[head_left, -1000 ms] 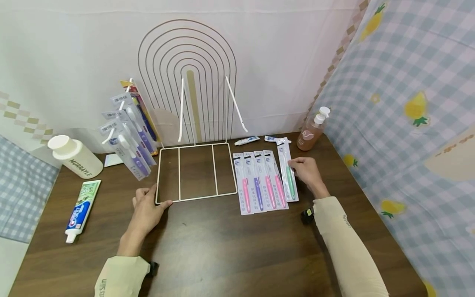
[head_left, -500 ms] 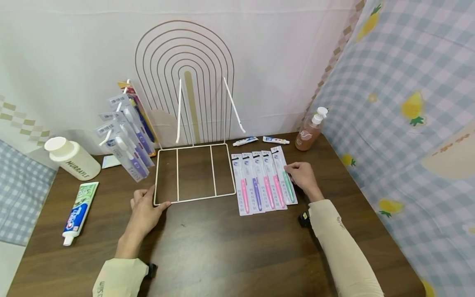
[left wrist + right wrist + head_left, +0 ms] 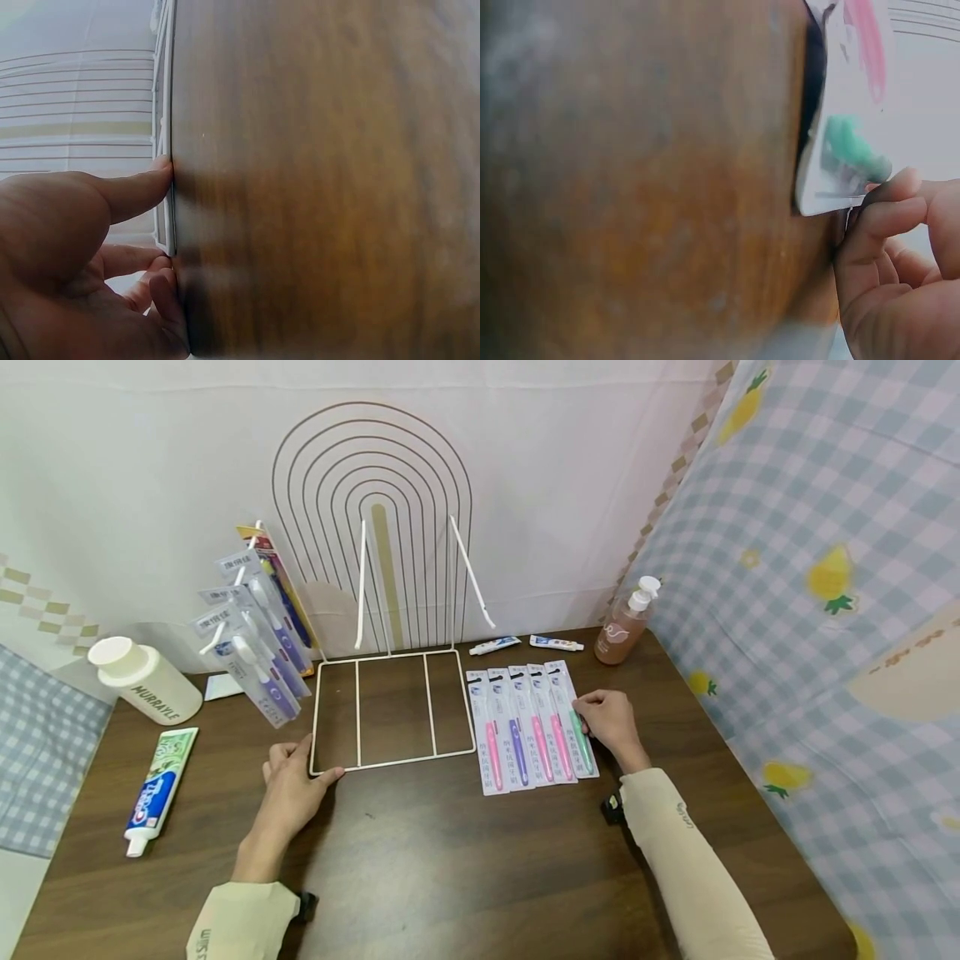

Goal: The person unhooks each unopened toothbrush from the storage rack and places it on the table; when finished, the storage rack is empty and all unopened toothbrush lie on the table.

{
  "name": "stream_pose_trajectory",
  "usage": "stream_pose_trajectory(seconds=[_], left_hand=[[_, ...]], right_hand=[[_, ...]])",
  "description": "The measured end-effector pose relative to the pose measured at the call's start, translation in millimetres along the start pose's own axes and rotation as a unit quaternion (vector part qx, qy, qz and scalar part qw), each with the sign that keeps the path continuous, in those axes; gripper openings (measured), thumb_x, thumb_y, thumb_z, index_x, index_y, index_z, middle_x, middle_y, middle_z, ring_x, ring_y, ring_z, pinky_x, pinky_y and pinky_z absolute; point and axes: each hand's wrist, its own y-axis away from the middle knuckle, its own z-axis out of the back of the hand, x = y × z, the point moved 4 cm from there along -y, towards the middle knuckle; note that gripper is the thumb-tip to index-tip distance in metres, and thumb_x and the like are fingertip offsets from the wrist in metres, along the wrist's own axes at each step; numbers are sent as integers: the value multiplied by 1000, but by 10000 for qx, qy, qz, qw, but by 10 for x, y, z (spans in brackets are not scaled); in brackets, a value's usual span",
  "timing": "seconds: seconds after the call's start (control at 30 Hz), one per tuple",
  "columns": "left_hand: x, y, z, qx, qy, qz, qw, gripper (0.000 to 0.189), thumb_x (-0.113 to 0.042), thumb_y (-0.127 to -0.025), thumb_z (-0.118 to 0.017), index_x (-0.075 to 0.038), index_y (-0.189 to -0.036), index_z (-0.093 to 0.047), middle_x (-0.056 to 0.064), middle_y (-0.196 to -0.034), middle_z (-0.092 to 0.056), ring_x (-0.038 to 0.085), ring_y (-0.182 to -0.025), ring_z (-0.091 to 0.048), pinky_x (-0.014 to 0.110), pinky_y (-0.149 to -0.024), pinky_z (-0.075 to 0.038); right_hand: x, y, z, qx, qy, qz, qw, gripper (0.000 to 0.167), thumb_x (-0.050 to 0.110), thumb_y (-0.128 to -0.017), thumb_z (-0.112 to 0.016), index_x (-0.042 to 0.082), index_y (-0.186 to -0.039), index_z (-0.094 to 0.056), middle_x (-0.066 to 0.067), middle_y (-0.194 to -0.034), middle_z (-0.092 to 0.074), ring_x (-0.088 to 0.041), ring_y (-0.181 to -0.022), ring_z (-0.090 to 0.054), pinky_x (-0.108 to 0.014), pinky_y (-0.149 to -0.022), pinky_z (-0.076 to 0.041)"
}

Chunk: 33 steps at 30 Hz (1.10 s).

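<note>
My left hand (image 3: 288, 789) holds the front left corner of a white wire display rack (image 3: 357, 718). In the left wrist view its thumb (image 3: 139, 193) presses the front bar and the other fingers bend by the side. My right hand (image 3: 611, 727) pinches the right edge of a packaged green toothbrush (image 3: 582, 747), the rightmost of a row lying flat on the table. To its left, packaged pink and purple toothbrushes (image 3: 519, 752) lie side by side. In the right wrist view, thumb and forefinger meet at the edge of the green toothbrush's pack (image 3: 829, 202).
Packaged toothbrushes (image 3: 277, 689) hang on the rack's left hook; two other hooks stick out bare. Two small toothpaste tubes (image 3: 495, 646) and a pump bottle (image 3: 624, 625) stand or lie behind. At left are a white bottle (image 3: 161, 685) and a large toothpaste tube (image 3: 161, 789).
My right hand has moved the green toothbrush pack left and slightly toward me, up against the row, uncovering the small tube behind it. The left hand stays on the rack corner.
</note>
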Motion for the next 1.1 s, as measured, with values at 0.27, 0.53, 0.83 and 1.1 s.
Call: stream_pose_trajectory(seconds=[0.27, 0.53, 0.83, 1.1], left_hand=[[-21, 39, 29, -10, -4, 50, 10000, 89, -24, -107, -80, 14, -172, -33, 40, -155, -35, 55, -133, -33, 71, -111, -38], [-140, 97, 80, 202, 20, 335, 9992, 89, -23, -109, -77, 13, -174, -28, 40, -158, -31, 56, -139, -30, 72, -119, -36], [3, 32, 22, -21, 36, 76, 10000, 89, -25, -107, -80, 12, -173, -33, 39, -156, -35, 54, -133, -34, 71, -111, -41], [0, -1, 7, -89, 20, 2, 10000, 87, -24, -107, -81, 11, -172, -36, 39, -155, -38, 54, -129, -37, 70, -109, -43]], right_hand=[[16, 29, -21, -11, 52, -118, 9999, 29, 22, -111, -71, -3, -120, -81, 4, -68, -69, -8, -61, -62, -23, -58, -51], [4, 39, -40, -60, 38, -127, 9999, 27, 22, -111, -72, -2, -119, -81, 2, -72, -71, -9, -63, -63, -24, -59, -52], [63, 87, -56, -224, 340, -6, 9992, 32, 26, -114, -66, -2, -122, -80, -10, -91, -78, -17, -75, -67, -27, -68, -53], [492, 319, -370, -202, 1025, 1056, 9889, 48, 28, -111, -69, -5, -146, -71, -28, -127, -72, -43, -114, -70, -60, -103, -58]])
